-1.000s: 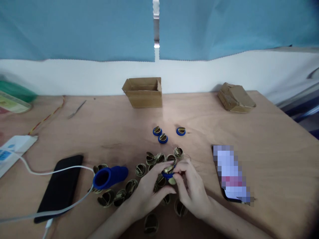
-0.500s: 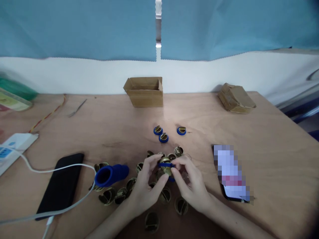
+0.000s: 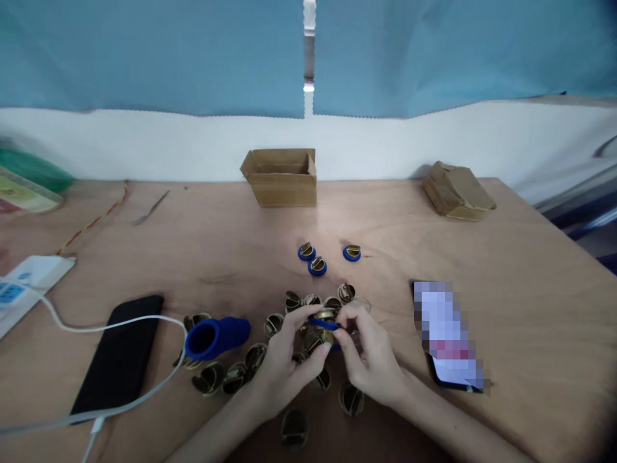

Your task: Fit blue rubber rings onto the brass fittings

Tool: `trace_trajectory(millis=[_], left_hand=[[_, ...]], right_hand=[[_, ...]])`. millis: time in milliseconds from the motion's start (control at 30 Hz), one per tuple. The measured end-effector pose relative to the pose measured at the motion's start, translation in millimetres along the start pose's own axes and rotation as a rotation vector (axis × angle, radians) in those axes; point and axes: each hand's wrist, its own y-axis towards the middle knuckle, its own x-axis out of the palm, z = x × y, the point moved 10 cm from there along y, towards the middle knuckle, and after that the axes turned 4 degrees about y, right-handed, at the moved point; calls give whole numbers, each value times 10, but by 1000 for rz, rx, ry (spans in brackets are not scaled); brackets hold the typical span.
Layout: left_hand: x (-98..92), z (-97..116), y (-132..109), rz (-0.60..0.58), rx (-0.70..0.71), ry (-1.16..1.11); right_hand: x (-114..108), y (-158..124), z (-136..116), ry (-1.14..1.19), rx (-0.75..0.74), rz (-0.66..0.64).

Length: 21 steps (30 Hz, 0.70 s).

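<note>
My left hand (image 3: 284, 363) and my right hand (image 3: 371, 360) meet at the middle of the wooden table (image 3: 434, 238), both pinching one small brass cap with a blue ring (image 3: 322, 321) around it. Several loose brass caps (image 3: 231, 376) lie scattered under and around my hands. Three brass caps fitted with blue rings (image 3: 317, 265) sit farther back on the table. A blue rubber tube (image 3: 216, 336) lies on its side just left of my left hand.
A black phone (image 3: 118, 354) with a white cable (image 3: 77, 331) lies at the left, another phone (image 3: 446, 334) at the right. An open cardboard box (image 3: 281, 177) and a closed brown packet (image 3: 457, 191) stand at the back. A white power strip (image 3: 24, 283) is far left.
Both hands have stayed together over the pile, turning the cap with the blue ring slightly and lifting it a little. Nothing else on the table has moved.
</note>
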Motion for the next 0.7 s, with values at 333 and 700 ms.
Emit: trace_trajectory(millis=[333,700], left_hand=[[-202,217,3,219,88,139],[-208,159,51,187,64,158]], right_hand=[[38,-15,-31,62,26,22],[18,-7,5,37,48,30]])
